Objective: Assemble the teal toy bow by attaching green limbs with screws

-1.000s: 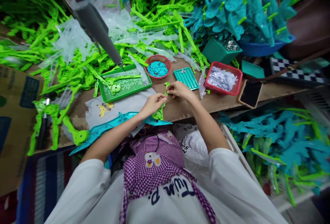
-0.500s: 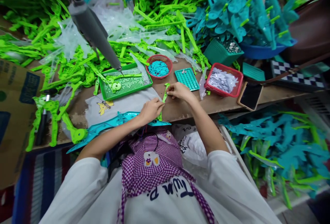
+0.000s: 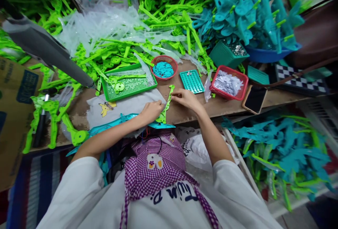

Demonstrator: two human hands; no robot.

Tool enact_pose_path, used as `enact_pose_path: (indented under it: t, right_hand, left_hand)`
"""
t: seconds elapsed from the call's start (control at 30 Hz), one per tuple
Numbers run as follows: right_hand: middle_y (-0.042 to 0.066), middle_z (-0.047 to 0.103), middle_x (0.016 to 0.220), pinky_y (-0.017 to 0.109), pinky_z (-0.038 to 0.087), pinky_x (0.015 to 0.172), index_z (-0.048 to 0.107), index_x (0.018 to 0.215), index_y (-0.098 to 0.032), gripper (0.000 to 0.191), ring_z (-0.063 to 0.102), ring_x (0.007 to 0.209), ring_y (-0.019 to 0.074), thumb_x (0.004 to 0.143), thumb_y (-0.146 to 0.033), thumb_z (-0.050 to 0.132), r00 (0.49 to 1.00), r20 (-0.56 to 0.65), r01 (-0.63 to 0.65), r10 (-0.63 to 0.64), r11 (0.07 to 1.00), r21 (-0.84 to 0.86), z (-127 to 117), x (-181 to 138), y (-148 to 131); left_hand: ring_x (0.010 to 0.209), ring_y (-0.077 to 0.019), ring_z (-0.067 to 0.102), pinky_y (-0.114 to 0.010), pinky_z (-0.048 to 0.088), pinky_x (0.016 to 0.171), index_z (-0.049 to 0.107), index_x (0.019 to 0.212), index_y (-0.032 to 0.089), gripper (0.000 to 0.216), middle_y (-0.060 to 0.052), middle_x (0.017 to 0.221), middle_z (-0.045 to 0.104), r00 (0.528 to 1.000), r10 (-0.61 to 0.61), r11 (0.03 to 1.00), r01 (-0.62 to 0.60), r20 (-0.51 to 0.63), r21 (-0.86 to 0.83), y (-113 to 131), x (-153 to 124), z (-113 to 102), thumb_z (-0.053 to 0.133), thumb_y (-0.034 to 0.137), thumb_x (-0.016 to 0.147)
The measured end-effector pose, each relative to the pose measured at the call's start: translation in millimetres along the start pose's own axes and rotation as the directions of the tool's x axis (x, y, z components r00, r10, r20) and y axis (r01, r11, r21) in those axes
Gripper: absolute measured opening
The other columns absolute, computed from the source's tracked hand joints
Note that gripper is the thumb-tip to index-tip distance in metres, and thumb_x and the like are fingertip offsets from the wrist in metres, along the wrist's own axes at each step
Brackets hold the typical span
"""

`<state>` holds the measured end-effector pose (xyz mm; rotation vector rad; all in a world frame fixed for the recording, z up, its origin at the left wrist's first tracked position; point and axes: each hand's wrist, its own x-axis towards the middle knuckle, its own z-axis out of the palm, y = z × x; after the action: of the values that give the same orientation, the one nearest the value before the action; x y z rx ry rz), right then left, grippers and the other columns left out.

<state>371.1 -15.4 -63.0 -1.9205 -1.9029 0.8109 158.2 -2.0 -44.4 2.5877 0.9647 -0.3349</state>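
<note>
A light-green plastic piece [image 3: 167, 105], long and narrow, stands between my two hands at the table's front edge. Its lower end meets a long teal plastic piece [image 3: 116, 123], which lies partly under my left forearm. My left hand [image 3: 152, 112] is closed in a pinch just left of the green piece. Whatever its fingertips hold is too small to make out. On the other side, my right hand [image 3: 186, 99] has thumb and fingers pinched together close by the green piece's upper part. What they grip cannot be seen clearly.
A grey electric screwdriver [image 3: 52, 51] hangs at left. Behind my hands stand a green tray [image 3: 129, 97], a red basket [image 3: 163, 77] of teal bits, a teal tray [image 3: 192, 81] and a red box [image 3: 229, 95] of pale pieces. A phone [image 3: 255, 99] lies at right.
My left hand has shifted left, uncovering more of the green piece. My right hand has lowered slightly. The hanging screwdriver has swung left, away from the green tray.
</note>
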Motion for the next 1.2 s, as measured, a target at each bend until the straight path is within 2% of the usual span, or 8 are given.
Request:
enact_pose_path:
  t: [0.2,0.3,0.37,0.5,0.7,0.97,1.1,1.2]
  right_hand:
    - [0.002,0.075,0.097,0.024,0.037,0.065,0.069,0.105,-0.023,0.021,0.066,0.087,0.0180,0.088,-0.035,0.065,0.995,-0.020,-0.098,0.097,0.994,-0.040,7,-2,-10]
    - [0.002,0.074,0.097,0.025,0.033,0.062,0.066,0.102,-0.023,0.017,0.064,0.085,0.0181,0.090,-0.034,0.063,0.995,0.001,-0.100,0.100,0.991,-0.090,7,-1,-14]
    - [0.004,0.074,0.100,0.025,0.033,0.063,0.065,0.101,-0.023,0.016,0.064,0.087,0.0188,0.090,-0.034,0.063,0.997,0.000,-0.076,0.077,0.991,-0.107,8,-3,-14]
    - [0.005,0.073,0.105,0.026,0.036,0.067,0.063,0.103,-0.022,0.016,0.064,0.092,0.0200,0.091,-0.032,0.061,0.999,-0.019,-0.040,0.038,0.993,-0.112,9,-6,-12]
    - [0.004,0.074,0.102,0.026,0.033,0.065,0.064,0.102,-0.022,0.015,0.065,0.091,0.0198,0.091,-0.032,0.063,0.997,-0.005,-0.072,0.072,0.991,-0.113,9,-5,-13]
    - [0.003,0.074,0.096,0.026,0.028,0.062,0.065,0.102,-0.024,0.015,0.065,0.088,0.0201,0.092,-0.035,0.061,0.996,-0.023,-0.088,0.086,0.991,-0.100,10,-6,-13]
    - [0.002,0.074,0.095,0.027,0.028,0.061,0.065,0.101,-0.024,0.014,0.065,0.087,0.0201,0.091,-0.034,0.062,0.995,-0.031,-0.096,0.094,0.990,-0.101,11,-5,-12]
    - [0.003,0.074,0.095,0.027,0.028,0.062,0.065,0.101,-0.024,0.014,0.065,0.087,0.0201,0.091,-0.033,0.062,0.995,-0.031,-0.095,0.092,0.990,-0.102,11,-5,-12]
  left_hand:
    - [0.090,-0.0241,0.067,-0.034,0.048,0.077,0.070,0.112,0.016,0.033,-0.015,0.106,0.066,0.998,0.010,0.990,-0.018,-0.057,-0.137,-11,0,9,0.041,0.013,0.097]
    - [0.092,-0.0212,0.067,-0.031,0.048,0.082,0.072,0.111,0.020,0.028,-0.010,0.105,0.070,0.990,0.019,0.934,-0.068,-0.140,-0.350,-20,1,14,0.047,0.023,0.099]
    - [0.086,-0.0185,0.066,-0.028,0.048,0.078,0.074,0.103,0.019,0.026,-0.007,0.090,0.072,0.990,-0.022,0.841,-0.059,-0.143,-0.538,-26,5,16,0.050,0.029,0.099]
    - [0.050,-0.0106,0.051,-0.022,0.040,0.055,0.071,0.091,0.013,0.021,0.003,0.054,0.054,0.990,-0.123,0.570,0.131,0.073,-0.811,-32,16,15,0.054,0.024,0.097]
    - [0.046,-0.0055,0.049,-0.018,0.036,0.049,0.064,0.098,0.011,0.008,0.001,0.067,0.063,0.948,-0.231,0.214,0.269,0.219,-0.939,-25,22,4,0.061,0.011,0.091]
    - [0.035,-0.0010,0.021,-0.022,0.008,0.041,0.073,0.095,0.010,0.038,-0.002,0.067,0.065,0.914,-0.300,0.136,0.324,0.272,-0.936,-32,22,3,0.061,0.046,0.094]
    - [0.039,-0.0012,0.026,-0.021,0.015,0.042,0.076,0.092,0.011,0.030,-0.004,0.074,0.071,0.913,-0.333,0.131,0.291,0.234,-0.948,-35,22,8,0.075,0.040,0.083]
    - [0.050,-0.0059,0.046,-0.020,0.032,0.048,0.079,0.088,0.014,0.025,-0.004,0.078,0.075,0.933,-0.311,0.185,0.249,0.183,-0.951,-37,22,11,0.083,0.032,0.071]
